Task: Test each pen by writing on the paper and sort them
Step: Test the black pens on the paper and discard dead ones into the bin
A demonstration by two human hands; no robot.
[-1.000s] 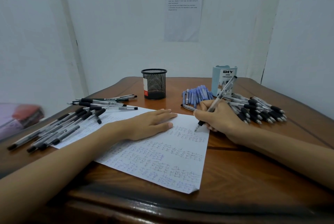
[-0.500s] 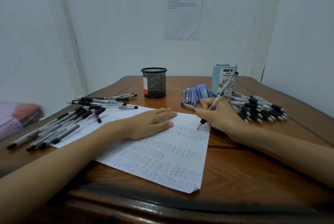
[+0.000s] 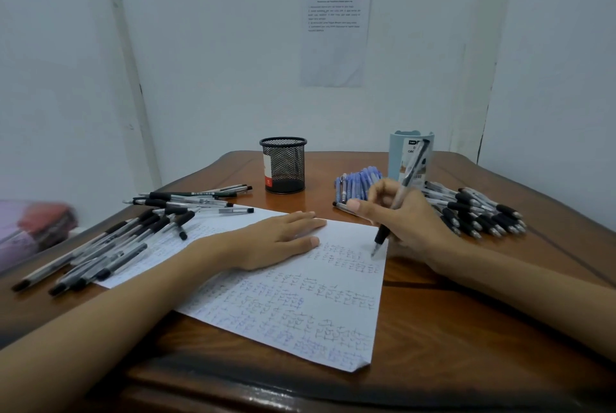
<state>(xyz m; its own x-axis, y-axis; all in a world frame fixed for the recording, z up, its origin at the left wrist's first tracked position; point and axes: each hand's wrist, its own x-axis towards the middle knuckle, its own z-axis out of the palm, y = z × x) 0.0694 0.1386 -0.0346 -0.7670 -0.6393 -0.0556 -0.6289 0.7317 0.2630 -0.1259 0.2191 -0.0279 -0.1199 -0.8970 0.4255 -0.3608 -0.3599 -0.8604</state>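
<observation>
A white sheet of paper (image 3: 293, 306), covered in rows of small scribbles, lies on the wooden table (image 3: 466, 329). My left hand (image 3: 276, 239) rests flat on its upper part, fingers together. My right hand (image 3: 410, 222) grips a clear pen with a black grip (image 3: 401, 192), held steeply, its tip touching the paper near the right edge. Black-grip pens lie in a pile (image 3: 480, 209) to the right, behind my right hand. Blue pens (image 3: 358, 184) are bunched behind it. More black pens (image 3: 110, 246) are spread at the left.
A black mesh pen cup (image 3: 283, 164) stands at the back centre. A pale blue desk organiser (image 3: 396, 156) stands at the back right. White walls close in on all sides, with a printed sheet (image 3: 335, 35) taped up. Pink and red cloth (image 3: 36, 226) lies off the table's left.
My right hand has shifted slightly with the pen, its top tilting more upright while the tip stays on the paper's right edge. My left hand has not moved.
</observation>
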